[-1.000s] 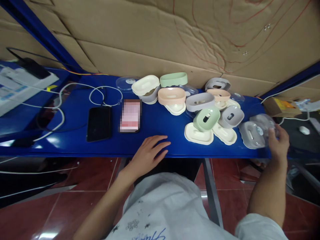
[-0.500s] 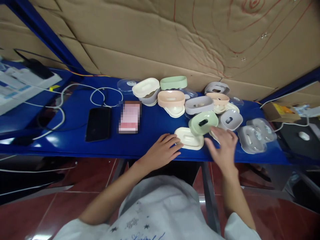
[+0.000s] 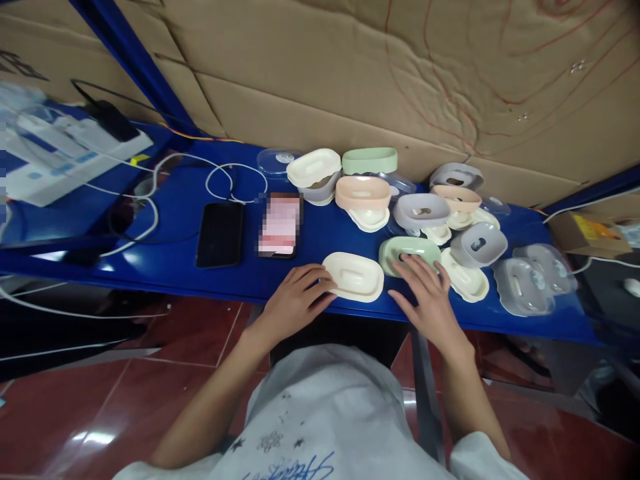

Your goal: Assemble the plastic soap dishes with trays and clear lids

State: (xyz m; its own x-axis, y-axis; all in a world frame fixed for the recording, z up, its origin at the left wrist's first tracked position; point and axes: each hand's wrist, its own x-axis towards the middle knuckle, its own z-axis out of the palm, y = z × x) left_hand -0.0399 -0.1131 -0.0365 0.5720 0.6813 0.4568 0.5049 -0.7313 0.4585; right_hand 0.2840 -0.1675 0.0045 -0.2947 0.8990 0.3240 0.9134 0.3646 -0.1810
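A shallow cream plastic tray (image 3: 355,277) with an oblong middle lies near the table's front edge. My left hand (image 3: 300,293) grips its left rim, fingertips over the edge and thumb low beside it. To the tray's right stands a green rounded plastic box (image 3: 410,248) with a slot in its top. My right hand (image 3: 425,293) rests its spread fingers on that box, partly covering it, with the thumb held apart. A second cream tray (image 3: 467,277) and a grey slotted box (image 3: 479,245) sit right of my right hand.
Peach (image 3: 363,193) and grey boxes (image 3: 423,210) with trays crowd the back of the blue table. Clear covers (image 3: 525,287) lie at the right. A black phone (image 3: 220,235), a blurred-screen phone (image 3: 280,223) and white cables (image 3: 240,167) are left. Cardboard (image 3: 310,73) walls the back.
The near cream tray has slid left with my left hand. The green box, tilted before, now sits flatter and apart from the tray, with my right hand moved left onto it. The view has shifted.
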